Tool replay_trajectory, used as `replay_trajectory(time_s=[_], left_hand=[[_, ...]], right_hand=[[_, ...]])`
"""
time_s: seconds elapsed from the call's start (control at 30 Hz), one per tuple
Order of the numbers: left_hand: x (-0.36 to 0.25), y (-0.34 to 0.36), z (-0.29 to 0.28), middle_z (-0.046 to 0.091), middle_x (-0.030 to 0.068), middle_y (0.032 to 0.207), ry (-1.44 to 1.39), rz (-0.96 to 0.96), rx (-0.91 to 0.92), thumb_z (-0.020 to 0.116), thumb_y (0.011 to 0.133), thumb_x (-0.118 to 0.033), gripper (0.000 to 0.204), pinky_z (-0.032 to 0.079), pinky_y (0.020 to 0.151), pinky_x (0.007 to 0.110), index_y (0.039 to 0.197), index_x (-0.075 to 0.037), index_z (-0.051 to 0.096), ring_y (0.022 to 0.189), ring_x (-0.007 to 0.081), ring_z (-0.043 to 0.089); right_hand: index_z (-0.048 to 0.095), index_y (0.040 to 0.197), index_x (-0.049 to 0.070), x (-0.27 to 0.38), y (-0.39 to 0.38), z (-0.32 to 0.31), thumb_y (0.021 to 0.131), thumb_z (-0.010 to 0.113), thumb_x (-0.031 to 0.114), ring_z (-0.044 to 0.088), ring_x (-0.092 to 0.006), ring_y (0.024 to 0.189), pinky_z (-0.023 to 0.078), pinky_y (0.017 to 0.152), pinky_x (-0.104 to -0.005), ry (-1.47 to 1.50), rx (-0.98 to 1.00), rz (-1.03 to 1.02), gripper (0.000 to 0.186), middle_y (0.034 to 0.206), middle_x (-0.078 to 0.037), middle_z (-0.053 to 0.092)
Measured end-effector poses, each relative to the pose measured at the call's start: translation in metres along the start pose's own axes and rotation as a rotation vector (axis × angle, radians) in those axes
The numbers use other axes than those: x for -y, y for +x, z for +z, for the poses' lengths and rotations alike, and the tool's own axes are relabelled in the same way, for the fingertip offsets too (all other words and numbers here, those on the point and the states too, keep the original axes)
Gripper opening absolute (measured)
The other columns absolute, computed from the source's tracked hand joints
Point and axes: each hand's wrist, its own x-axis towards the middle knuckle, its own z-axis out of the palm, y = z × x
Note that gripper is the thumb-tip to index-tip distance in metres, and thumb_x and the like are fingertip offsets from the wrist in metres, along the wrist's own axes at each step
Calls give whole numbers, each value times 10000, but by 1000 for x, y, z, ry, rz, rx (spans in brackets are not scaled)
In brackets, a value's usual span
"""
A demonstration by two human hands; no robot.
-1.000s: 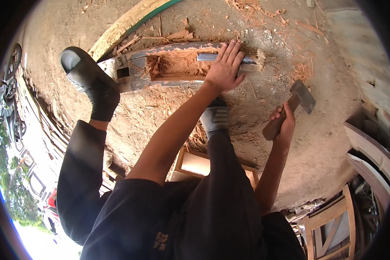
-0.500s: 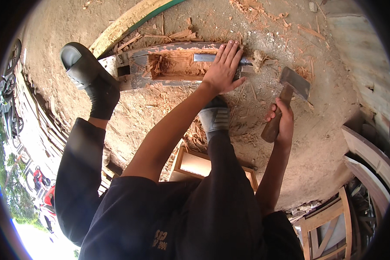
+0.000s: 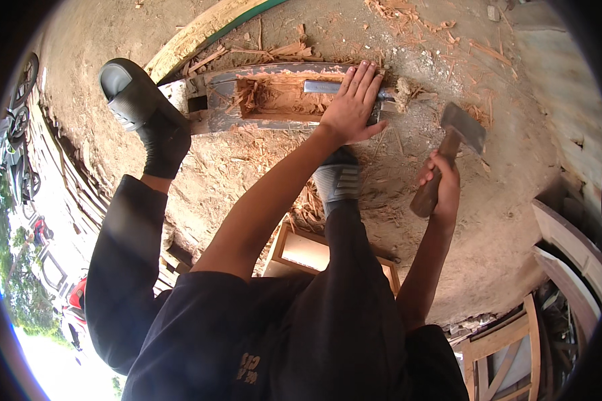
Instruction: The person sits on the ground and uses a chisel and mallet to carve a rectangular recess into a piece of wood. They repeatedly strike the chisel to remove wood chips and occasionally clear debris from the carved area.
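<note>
My left hand (image 3: 351,107) lies palm down, fingers stretched out, across the right end of a weathered grey-painted wooden piece (image 3: 221,93). Its hollowed recess (image 3: 281,100) shows raw reddish wood and chips. A flat metal chisel (image 3: 321,87) lies along the recess's upper side, partly hidden under those fingers. To the right, over the dirt, my right hand (image 3: 438,184) grips the wooden handle of a heavy metal-headed hammer (image 3: 465,127). My left foot in a dark slide sandal (image 3: 130,103) is at the piece's left end, the other (image 3: 338,180) just below the recess.
A curved pale timber with a green edge (image 3: 207,33) lies above the piece. Shavings (image 3: 314,200) litter the dirt floor (image 3: 488,234). A wooden box (image 3: 304,250) sits below, wooden frames and boards (image 3: 502,347) at the lower right, motorbikes (image 3: 20,134) far left beside stacked slats (image 3: 67,174).
The hammer head has risen slightly in the picture as my right hand turned its grip. My left hand stays over the chisel, and the view has shifted a little.
</note>
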Motion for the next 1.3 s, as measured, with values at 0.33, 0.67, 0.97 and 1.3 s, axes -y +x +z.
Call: replay_trajectory(time_s=[0.33,0.67,0.97,1.3], left_hand=[[1,-2,-1,179,281,1483,19,-31,-20,501,829,-572,924,71,1162,485,1379,121,238,1419,387,86],[-1,-1,2,182,269,1492,4,-37,-17,469,811,-572,923,58,1168,462,1390,112,248,1416,380,100],[4,-3,2,193,253,1496,-19,-51,-35,490,800,-586,935,61,1165,464,1390,103,264,1418,370,105],[5,-9,-3,216,263,1474,-39,-141,-56,541,755,-635,1007,48,1155,513,1384,102,265,1409,391,107]], right_hand=[[488,982,10,2,-2,12,801,623,60,502,-129,506,439,460,-287,-280,177,163,231,687,-55,519],[475,884,39,-30,26,14,828,593,105,480,-106,539,421,498,-272,-27,-256,-166,146,666,-32,479],[496,935,17,-6,-2,-3,834,578,114,480,-118,526,425,482,-279,-263,37,6,162,672,-37,479],[498,881,35,-43,5,43,824,571,110,475,-121,487,415,452,-279,-410,134,18,120,664,-29,476]])
